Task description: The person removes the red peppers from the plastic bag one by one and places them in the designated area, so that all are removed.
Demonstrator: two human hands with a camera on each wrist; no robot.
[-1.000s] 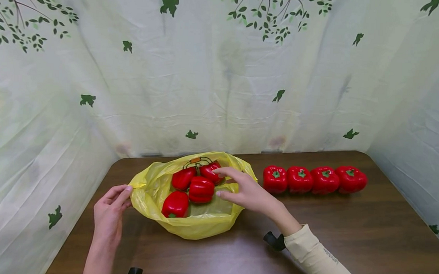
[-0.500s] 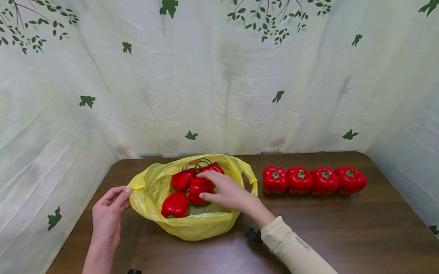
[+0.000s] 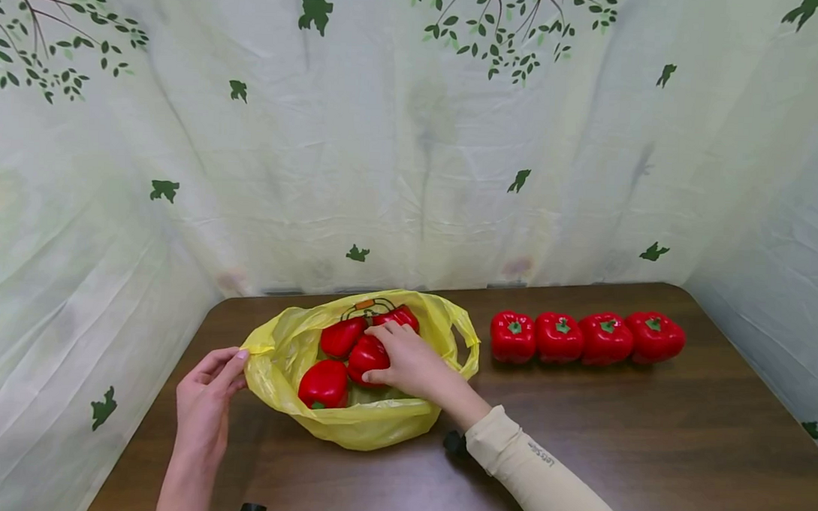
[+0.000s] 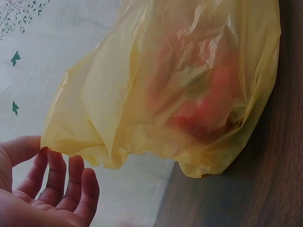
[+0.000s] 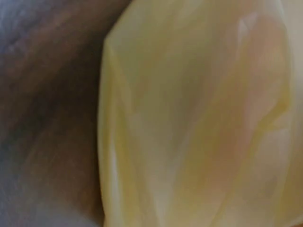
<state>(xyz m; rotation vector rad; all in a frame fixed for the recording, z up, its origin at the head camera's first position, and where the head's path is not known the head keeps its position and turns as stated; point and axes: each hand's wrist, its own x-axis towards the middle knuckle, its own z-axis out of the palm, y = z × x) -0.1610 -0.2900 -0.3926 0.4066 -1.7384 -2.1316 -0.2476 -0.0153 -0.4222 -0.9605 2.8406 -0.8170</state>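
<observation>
A yellow plastic bag (image 3: 349, 432) lies with its mouth wide on the table, several red bell peppers inside. My left hand (image 3: 204, 399) pinches the left edge of its rim between thumb and fingers, and the left wrist view shows this left hand (image 4: 52, 184) at the bag's edge. Inside the bag, my right hand (image 3: 415, 365) grips the middle bell pepper (image 3: 366, 358) from the right, fingers over its top and thumb near its front. Beside it sit another pepper (image 3: 324, 384) in front and a pepper (image 3: 342, 337) behind. Yellow film (image 5: 189, 118) fills most of the right wrist view.
Several red bell peppers (image 3: 560, 337) with green stems stand in a row on the brown table (image 3: 646, 444), right of the bag. A pale curtain (image 3: 413, 135) with leaf prints hangs behind the table. A loop handle of the bag stands up at its right side.
My right hand has come further left and down into the bag and closed round the middle pepper, which has shifted slightly left. My left hand keeps its pinch on the rim.
</observation>
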